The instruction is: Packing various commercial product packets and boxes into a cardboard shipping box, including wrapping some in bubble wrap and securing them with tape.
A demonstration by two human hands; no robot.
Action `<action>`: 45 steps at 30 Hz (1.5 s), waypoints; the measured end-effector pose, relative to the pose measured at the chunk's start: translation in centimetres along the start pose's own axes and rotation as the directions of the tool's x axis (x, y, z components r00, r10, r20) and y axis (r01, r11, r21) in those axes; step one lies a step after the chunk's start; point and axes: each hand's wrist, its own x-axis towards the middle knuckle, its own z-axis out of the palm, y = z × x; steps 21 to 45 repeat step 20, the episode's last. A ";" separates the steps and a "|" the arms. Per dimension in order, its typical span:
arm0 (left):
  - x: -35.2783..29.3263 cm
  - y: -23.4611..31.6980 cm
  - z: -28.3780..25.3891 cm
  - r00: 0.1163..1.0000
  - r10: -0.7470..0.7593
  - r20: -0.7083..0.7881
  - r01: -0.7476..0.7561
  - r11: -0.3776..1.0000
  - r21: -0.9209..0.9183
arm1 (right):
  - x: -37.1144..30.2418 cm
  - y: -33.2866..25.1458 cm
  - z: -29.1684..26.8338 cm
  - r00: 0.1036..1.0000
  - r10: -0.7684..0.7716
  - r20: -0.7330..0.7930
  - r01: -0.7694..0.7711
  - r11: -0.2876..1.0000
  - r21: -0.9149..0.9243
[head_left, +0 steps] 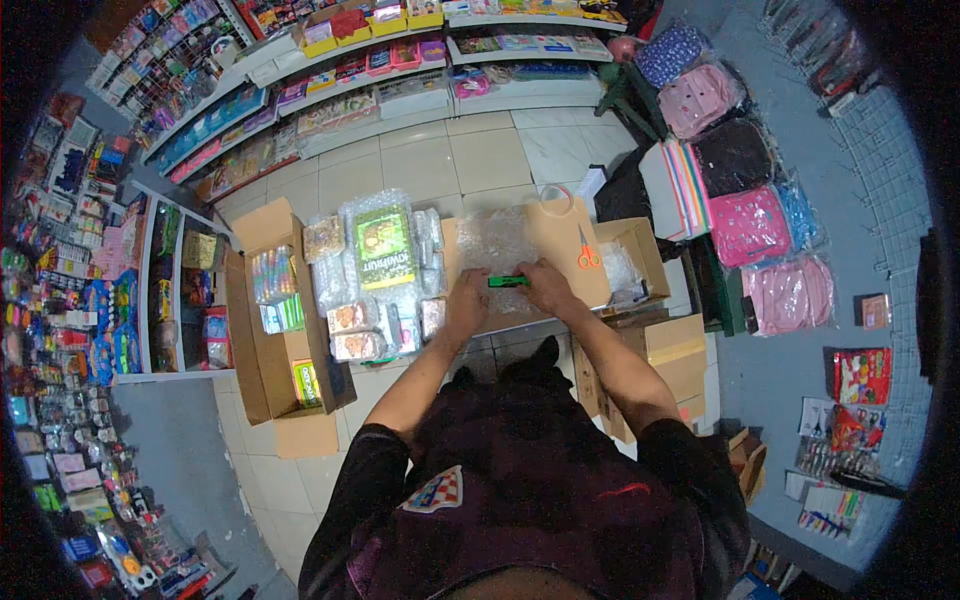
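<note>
Both forearms stretched forward from the lower edge, bare below dark sleeves, converging over a cardboard sheet (560, 250).
Left hand (466, 303) palm down, fingers curled, thumb and fingertips pinching the left end of a green pen (508, 281).
Right hand (547, 285) palm down too, fingers bent and closed round the right end of the same pen.
Pen level between the hands, over bubble wrap (495, 245) spread on the sheet.
Right of the pen, on the sheet: orange scissors (588, 253).
Beyond the scissors, at the far edge: a tape roll (556, 197).
Left of the pen: wrapped packs and a green book (385, 247).
Further left: an open box (282, 330) on the floor.
</note>
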 end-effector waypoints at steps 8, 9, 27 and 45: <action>-0.8 -1.6 2.2 0.980 0.107 0.168 -0.145 0.961 0.235 | 0.9 1.0 2.8 0.995 -0.022 0.096 0.030 0.996 -0.082; -0.9 -1.9 2.6 0.972 0.108 0.211 -0.163 0.951 0.264 | 1.1 1.3 3.4 0.995 -0.028 0.098 0.037 0.995 -0.092; -0.9 -0.1 1.7 0.939 -0.028 0.342 -0.071 0.959 0.275 | -0.9 4.4 5.5 0.982 -0.174 -0.077 0.168 0.983 -0.072; -0.9 -0.1 1.7 0.939 -0.028 0.342 -0.071 0.959 0.275 | -0.9 4.4 5.5 0.982 -0.174 -0.077 0.168 0.983 -0.072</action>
